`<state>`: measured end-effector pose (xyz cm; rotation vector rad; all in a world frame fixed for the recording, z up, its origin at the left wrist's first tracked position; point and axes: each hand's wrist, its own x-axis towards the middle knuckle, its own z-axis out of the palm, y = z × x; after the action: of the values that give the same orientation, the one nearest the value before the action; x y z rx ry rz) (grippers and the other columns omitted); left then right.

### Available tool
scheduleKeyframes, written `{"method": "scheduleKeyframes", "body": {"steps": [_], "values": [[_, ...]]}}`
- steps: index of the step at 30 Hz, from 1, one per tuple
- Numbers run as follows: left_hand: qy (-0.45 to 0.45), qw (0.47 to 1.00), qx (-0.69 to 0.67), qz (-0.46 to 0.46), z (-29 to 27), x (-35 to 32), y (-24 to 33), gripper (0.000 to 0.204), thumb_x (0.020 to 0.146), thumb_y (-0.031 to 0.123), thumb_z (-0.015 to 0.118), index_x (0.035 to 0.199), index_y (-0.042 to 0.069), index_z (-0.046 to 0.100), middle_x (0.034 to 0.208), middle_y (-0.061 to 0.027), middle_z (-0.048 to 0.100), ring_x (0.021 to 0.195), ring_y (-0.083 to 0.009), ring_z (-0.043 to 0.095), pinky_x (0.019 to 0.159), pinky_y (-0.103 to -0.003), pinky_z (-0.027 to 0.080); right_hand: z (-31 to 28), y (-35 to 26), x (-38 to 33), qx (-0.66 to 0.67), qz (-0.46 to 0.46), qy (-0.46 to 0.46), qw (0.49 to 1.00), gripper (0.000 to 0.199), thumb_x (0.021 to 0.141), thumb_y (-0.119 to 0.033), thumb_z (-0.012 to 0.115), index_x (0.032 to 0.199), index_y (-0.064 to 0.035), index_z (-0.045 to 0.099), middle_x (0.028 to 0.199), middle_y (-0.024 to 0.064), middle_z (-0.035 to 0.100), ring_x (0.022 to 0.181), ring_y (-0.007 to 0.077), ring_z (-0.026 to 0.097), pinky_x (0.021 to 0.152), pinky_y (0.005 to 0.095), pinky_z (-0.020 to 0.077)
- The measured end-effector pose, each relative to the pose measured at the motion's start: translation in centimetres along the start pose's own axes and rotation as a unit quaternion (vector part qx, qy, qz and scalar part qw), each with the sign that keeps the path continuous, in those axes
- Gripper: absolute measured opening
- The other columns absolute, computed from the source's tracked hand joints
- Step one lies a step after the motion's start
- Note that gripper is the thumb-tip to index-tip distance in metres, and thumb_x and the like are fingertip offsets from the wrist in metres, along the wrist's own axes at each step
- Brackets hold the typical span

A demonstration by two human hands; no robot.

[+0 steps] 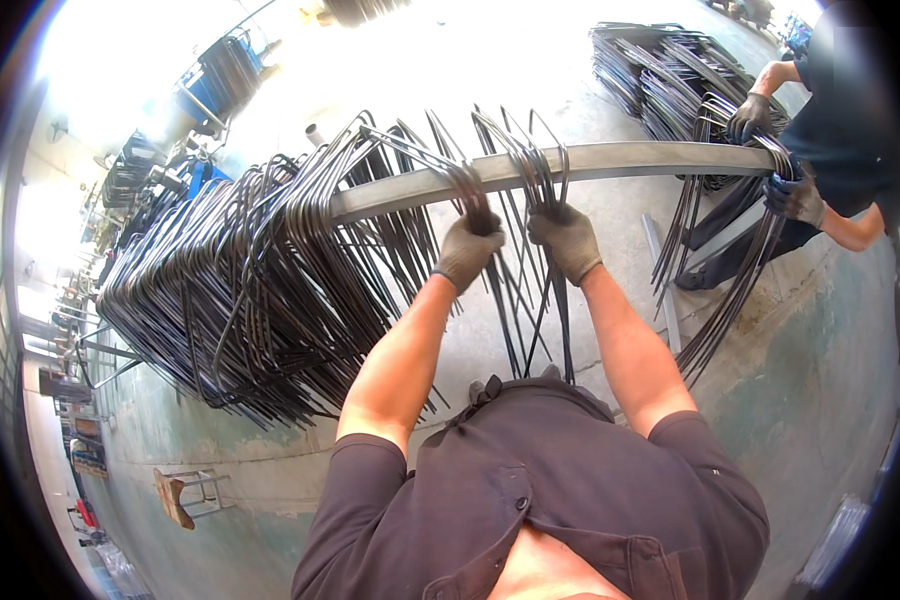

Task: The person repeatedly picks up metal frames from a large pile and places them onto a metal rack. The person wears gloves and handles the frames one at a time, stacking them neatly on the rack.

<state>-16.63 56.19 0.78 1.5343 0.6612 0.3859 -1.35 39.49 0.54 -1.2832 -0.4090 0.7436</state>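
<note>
Step in hand, as I read it: sorting bent steel stirrups (530, 180) hung over a long flat steel bar (620, 160), splitting a small bunch off the hanging mass. Both hands are gloved.

Left hand (467, 250): clenched around a few rods just under the bar, near its middle; fingers wrapped, knuckles up, wrist straight. Right hand (567, 238): likewise closed around a neighbouring bunch of rods, just beside the left hand, the two close but not touching. Both forearms come up from the lower edge, elbows bent, converging toward the bar.

Where the thing is: the gripped rods hang from the bar's middle stretch, legs dangling down in front of the person's chest. Toward the bar's left end sits the big packed stack of stirrups (240, 300), leaning and dense. Toward the bar's right end a co-worker's gloved hands (785, 190) handle another bunch of rods (730, 290) hanging there. More rods lie piled on the concrete floor (830, 350) beyond that end (660, 70).

Next move, my judgement: it calls for sliding the bunch along the bar without snagging neighbouring loops; tangled legs are the risk, so the grips likely need to stay firm and level.
</note>
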Motion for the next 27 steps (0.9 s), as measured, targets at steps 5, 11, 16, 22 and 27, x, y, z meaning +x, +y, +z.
{"method": "scheduleKeyframes", "body": {"steps": [5, 11, 16, 22, 27], "values": [[-0.034, 0.998, 0.046, 0.023, 5.0, -1.1, 1.6, 0.029, 0.093, 0.009, 0.087, 0.119, 0.0, 0.079, 0.108, -0.0052, 0.083, 0.1, -0.0162, 0.076, 0.092, -0.036, 0.062, 0.6, -0.4, -1.4, -0.05, -0.031, 0.021, 0.998, 0.027, 0.105, -0.011, 0.081, 0.129, 0.0004, 0.08, 0.112, 0.0047, 0.082, 0.099, 0.0127, 0.073, 0.09, 0.032, 0.0595], [-0.056, 0.995, 0.084, -0.013, 4.1, -1.5, 2.4, 0.025, 0.09, 0.009, 0.088, 0.113, 0.001, 0.079, 0.103, -0.0041, 0.082, 0.094, -0.0155, 0.076, 0.088, -0.036, 0.062, 0.6, -3.4, -2.6, -0.101, 0.035, -0.006, 0.994, 0.037, 0.105, -0.018, 0.085, 0.134, 0.0016, 0.076, 0.121, 0.009, 0.081, 0.108, 0.0206, 0.074, 0.099, 0.0356, 0.0597], [-0.069, 0.996, 0.054, -0.019, 4.0, -0.3, 0.7, 0.025, 0.088, 0.01, 0.091, 0.109, 0.003, 0.079, 0.1, -0.0035, 0.081, 0.091, -0.0154, 0.074, 0.087, -0.037, 0.061, 4.4, -7.4, -3.5, -0.338, -0.408, 0.301, 0.793, 0.043, 0.091, -0.019, 0.095, 0.127, -0.0055, 0.075, 0.132, 0.016, 0.077, 0.12, 0.0358, 0.074, 0.11, 0.0482, 0.0577], [-0.084, 0.984, 0.157, 0.021, 3.0, -0.4, 1.5, 0.028, 0.091, 0.01, 0.076, 0.117, 0.0, 0.075, 0.109, -0.0185, 0.084, 0.101, -0.0317, 0.08, 0.095, -0.044, 0.061, 15.3, -13.8, 3.4, -0.607, -0.314, -0.061, 0.728, 0.04, 0.104, -0.041, 0.078, 0.126, -0.0088, 0.083, 0.121, 0.0185, 0.084, 0.121, 0.0398, 0.079, 0.108, 0.0517, 0.0608], [-0.057, 0.911, 0.384, 0.141, -1.9, -0.8, 6.2, 0.03, 0.095, 0.01, 0.074, 0.123, 0.001, 0.08, 0.118, -0.0222, 0.085, 0.115, -0.0401, 0.08, 0.104, -0.047, 0.062, 18.1, -11.5, 12.3, -0.696, -0.143, -0.146, 0.689, 0.031, 0.102, -0.026, 0.074, 0.122, -0.0063, 0.088, 0.125, 0.0227, 0.086, 0.121, 0.0393, 0.083, 0.105, 0.0522, 0.0651]]}}
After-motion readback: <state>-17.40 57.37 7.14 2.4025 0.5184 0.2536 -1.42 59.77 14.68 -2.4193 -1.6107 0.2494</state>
